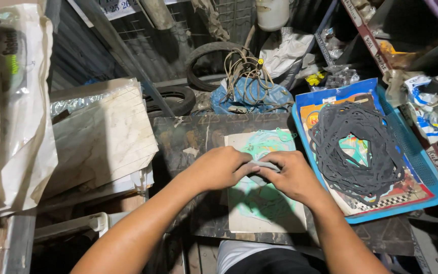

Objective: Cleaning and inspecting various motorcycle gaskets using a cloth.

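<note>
Hands — left hand (218, 168) and right hand (291, 175) — pinch a grey gasket (265, 166) over the green gasket sheet (264, 198); separating it seems underway — gentle peeling next.

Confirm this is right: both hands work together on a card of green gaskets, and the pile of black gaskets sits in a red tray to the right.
Not quite: the tray is blue, not red, as the head view shows. The rest holds: left hand and right hand meet over the green gasket card, black gaskets piled to the right.

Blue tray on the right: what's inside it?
The blue tray holds a tangled pile of thin black gaskets lying on colourful printed cards; a teal gasket shows through the pile. The cards and pile cover most of the tray floor.
</note>
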